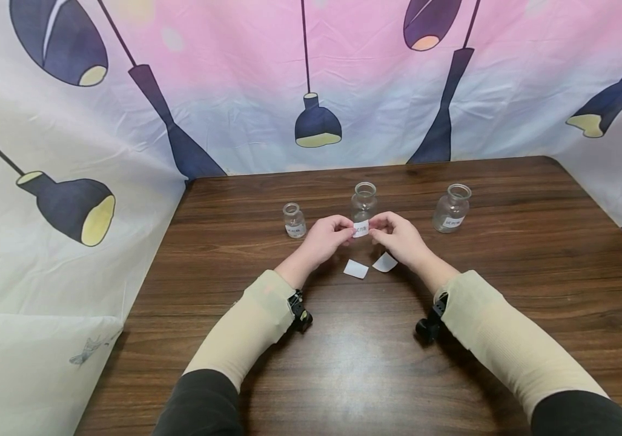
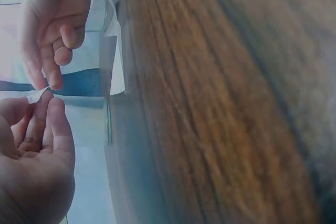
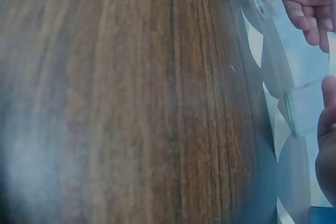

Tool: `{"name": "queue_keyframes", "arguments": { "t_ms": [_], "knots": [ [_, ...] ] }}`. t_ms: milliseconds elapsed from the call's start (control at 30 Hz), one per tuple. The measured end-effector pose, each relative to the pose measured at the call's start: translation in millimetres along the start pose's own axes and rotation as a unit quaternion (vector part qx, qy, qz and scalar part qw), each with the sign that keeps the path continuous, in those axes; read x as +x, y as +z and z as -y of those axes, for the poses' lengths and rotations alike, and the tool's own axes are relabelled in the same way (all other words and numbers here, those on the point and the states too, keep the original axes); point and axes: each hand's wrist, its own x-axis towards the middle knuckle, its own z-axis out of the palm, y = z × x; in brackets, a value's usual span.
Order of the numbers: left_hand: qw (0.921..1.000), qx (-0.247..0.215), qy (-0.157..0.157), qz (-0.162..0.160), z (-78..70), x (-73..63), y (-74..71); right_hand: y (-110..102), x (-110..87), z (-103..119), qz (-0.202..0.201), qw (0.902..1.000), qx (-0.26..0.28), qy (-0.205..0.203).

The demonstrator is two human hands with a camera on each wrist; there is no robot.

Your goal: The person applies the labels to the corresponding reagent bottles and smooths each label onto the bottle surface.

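A small white label (image 1: 361, 228) with dark printed characters is stretched between both hands, in front of the middle glass bottle (image 1: 364, 206). My left hand (image 1: 323, 241) pinches its left edge between thumb and fingers. At the opposite edge, my right hand (image 1: 402, 242) pinches it the same way. In the left wrist view the label (image 2: 37, 96) appears edge-on at the fingertips. The right wrist view catches only part of the label (image 3: 332, 53) at the frame's border. Whether the label touches the glass, I cannot tell.
Left of the hands stands a smaller labelled glass bottle (image 1: 294, 223); a larger labelled one (image 1: 451, 209) stands to the right. Two white paper pieces, one flat (image 1: 356, 269) and one curled (image 1: 384, 262), lie on the brown wooden table (image 1: 343, 375) below the hands. A printed cloth (image 1: 256, 72) hangs behind.
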Motion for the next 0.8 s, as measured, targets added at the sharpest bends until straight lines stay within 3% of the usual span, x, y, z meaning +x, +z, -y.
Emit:
{"name": "queue_keyframes", "arguments": {
  "t_ms": [200,567,800],
  "knots": [
    [0.9999,0.012,-0.003,0.004,-0.4,2.7,1.2,-1,3.2,-1,-0.014,0.9997,0.005,0.021],
    [0.9907,0.136,-0.006,-0.01,0.7,11.4,3.1,-4,6.1,-6,-0.035,0.9989,-0.02,0.025],
    [0.9868,0.161,-0.008,-0.011,4.2,18.2,2.5,-5,6.9,-7,-0.047,0.998,-0.03,0.029]
  ]
}}
